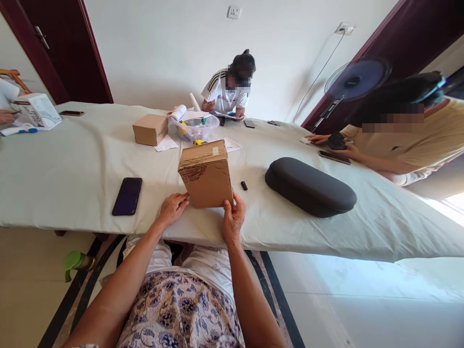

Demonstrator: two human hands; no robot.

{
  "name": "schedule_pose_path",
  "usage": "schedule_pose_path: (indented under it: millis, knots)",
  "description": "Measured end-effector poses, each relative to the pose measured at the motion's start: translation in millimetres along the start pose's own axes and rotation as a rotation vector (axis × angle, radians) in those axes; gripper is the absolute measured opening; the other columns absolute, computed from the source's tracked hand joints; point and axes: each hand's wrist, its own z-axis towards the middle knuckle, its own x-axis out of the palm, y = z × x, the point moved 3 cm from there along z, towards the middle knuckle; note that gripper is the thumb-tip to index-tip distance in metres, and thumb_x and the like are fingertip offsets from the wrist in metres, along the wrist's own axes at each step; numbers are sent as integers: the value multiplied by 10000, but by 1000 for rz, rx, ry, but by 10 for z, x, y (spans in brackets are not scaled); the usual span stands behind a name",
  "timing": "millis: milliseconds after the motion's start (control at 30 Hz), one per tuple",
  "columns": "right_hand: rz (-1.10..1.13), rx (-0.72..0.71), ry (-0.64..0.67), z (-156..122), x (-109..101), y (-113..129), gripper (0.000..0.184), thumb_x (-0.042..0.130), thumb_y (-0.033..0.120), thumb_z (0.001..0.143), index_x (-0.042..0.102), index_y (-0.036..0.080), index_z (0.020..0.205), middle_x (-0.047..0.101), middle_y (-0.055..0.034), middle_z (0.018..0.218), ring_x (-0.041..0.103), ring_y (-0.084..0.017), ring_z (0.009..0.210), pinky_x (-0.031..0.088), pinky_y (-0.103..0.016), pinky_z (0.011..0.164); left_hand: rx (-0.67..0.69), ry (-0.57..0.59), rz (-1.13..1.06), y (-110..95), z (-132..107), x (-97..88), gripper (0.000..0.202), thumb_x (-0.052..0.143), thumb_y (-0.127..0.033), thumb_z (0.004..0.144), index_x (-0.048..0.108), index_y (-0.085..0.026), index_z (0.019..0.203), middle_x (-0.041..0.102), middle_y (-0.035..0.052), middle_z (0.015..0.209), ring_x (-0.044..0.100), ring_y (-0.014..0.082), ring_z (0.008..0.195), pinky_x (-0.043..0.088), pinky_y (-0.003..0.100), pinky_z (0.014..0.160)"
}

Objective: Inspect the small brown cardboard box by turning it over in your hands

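Observation:
A brown cardboard box (210, 184) is tilted up over the table in front of me, with wrinkled clear tape and a small printed patch near its top. My right hand (235, 216) grips its lower right corner, thumb on the near face and fingers behind. Close to the lower left corner is my left hand (174, 208), its fingers loosely bent and apart; whether the fingertips touch the box I cannot tell. A small black object (244, 185) lies right of the box. A dark phone (126, 196) rests to the left of my left hand.
A long black case (311, 187) lies to the right. Behind are a smaller cardboard box (150, 129), a plastic basket (197, 130) of odds and ends, and papers. One person (232, 92) sits opposite, another (406, 130) at right near a fan (357, 79). The table's cloth-covered edge (203, 237) runs before me.

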Motion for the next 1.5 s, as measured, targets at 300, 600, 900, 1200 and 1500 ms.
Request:
schedule_pose_path:
  millis: [300, 600, 900, 1200, 1500]
  knots:
    - [-169, -115, -91, 241, -156, 331, 245, 460, 358, 951, 656, 213, 936, 664, -82, 1002, 628, -210, 968, 532, -351, 808, -175, -143, -31, 92, -22, -2, 199, 497, -227, 853, 694, -202, 841, 720, 89, 847, 660, 257, 832, 500, 356, 771]
    - [42, -15, 165, 157, 177, 414, 387, 596, 472, 876, 517, 242, 1177, 605, -101, 1213, 670, -191, 961, 582, -350, 804, -253, -203, -58, 129, -31, -43, 133, 528, -256, 830, 648, -204, 805, 675, 55, 740, 627, 236, 718, 489, 341, 685]
    - [-59, -6, 142, 213, -19, 527, 553, 597, 436, 879, 398, 274, 1369, 645, -54, 1058, 661, -165, 794, 575, -318, 682, 79, 66, 151, -100, -23, 33, 278, 616, -218, 808, 691, -222, 1076, 683, 127, 1171, 602, 320, 1124, 475, 468, 971]
    - [-280, -140, 126, 323, 12, 660, 367, 650, 463, 816, 514, 240, 1075, 627, -63, 1025, 633, -230, 895, 549, -391, 755, 140, 258, 121, -329, -178, -129, 174, 680, -273, 786, 761, -260, 940, 731, 83, 1042, 645, 292, 1012, 508, 409, 902]
    - [-252, -177, 202, 298, 108, 546, 376, 577, 401, 890, 496, 246, 1223, 590, -126, 1216, 602, -274, 1106, 540, -462, 886, -79, -584, 110, -600, -33, -1121, 443, 603, -466, 873, 611, -198, 1226, 642, 110, 1119, 614, 250, 1042, 494, 366, 945]
